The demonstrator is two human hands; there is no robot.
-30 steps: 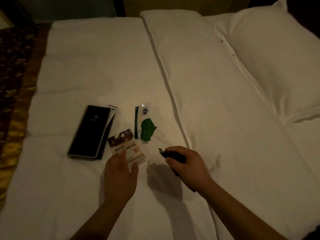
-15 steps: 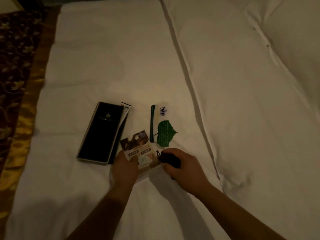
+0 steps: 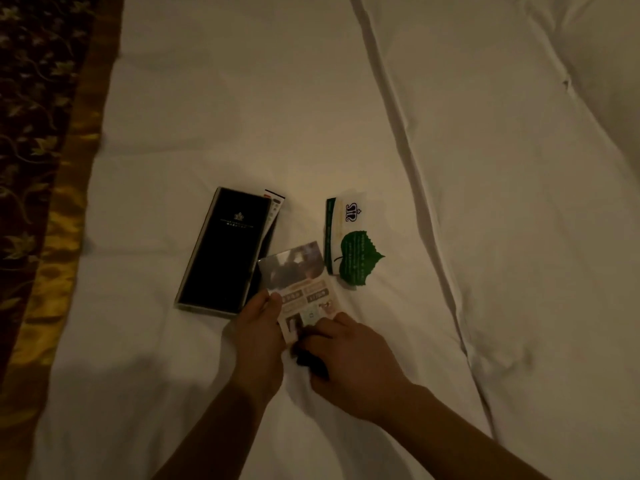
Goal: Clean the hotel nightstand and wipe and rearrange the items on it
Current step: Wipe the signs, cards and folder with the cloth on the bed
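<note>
A printed photo card (image 3: 304, 289) in a clear stand is tilted up off the white bed cover (image 3: 242, 116). My left hand (image 3: 258, 329) grips its left edge. My right hand (image 3: 349, 358) touches the card's lower right corner while holding a small dark object (image 3: 308, 356), mostly hidden under the fingers. A black folder (image 3: 225, 249) with papers tucked under it lies to the left of the card. A white card with a green stripe and crest (image 3: 341, 220) and a green leaf-shaped card (image 3: 356, 261) lie just beyond it to the right.
A dark floral bed runner with a gold border (image 3: 45, 202) runs down the left edge. A seam between two duvets (image 3: 426, 209) crosses diagonally on the right, with more white bedding past it.
My left hand has gone from resting on the photo card to lifting it by its edge. My right hand moved left with the dark object until it touched the card. The view tilted down.
</note>
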